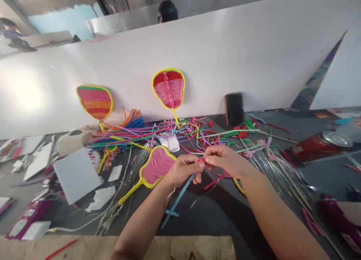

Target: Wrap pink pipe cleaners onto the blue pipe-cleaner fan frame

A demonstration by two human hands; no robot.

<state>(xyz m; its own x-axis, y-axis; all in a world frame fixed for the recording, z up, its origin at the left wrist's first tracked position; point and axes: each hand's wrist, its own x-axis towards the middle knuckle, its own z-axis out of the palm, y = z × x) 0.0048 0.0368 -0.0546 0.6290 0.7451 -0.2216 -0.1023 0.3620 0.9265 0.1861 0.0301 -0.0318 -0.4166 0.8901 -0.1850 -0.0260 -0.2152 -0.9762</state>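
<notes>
My left hand (pixel 186 169) is closed around the top of a light-blue twisted pipe-cleaner stem (pixel 180 196), which slants down and has a short crosspiece near its lower end. My right hand (pixel 224 160) pinches a crimson pipe cleaner (pixel 216 181) where the two hands meet; its loose end bends below the fingers. The small pink-red part between the fingertips is mostly covered. Just left of my left hand lies a pink fan-shaped piece (pixel 158 164) with a yellow rim and handle.
Two more yellow-rimmed fans, one striped (pixel 95 102) and one pink-red (pixel 169 88), lean on the white panel (pixel 239 57). A phone (pixel 234 108) stands there too. Pipe cleaners (pixel 135 134) are heaped behind my hands. A red can (pixel 321 145) lies right; a white square card (pixel 76 176) lies left.
</notes>
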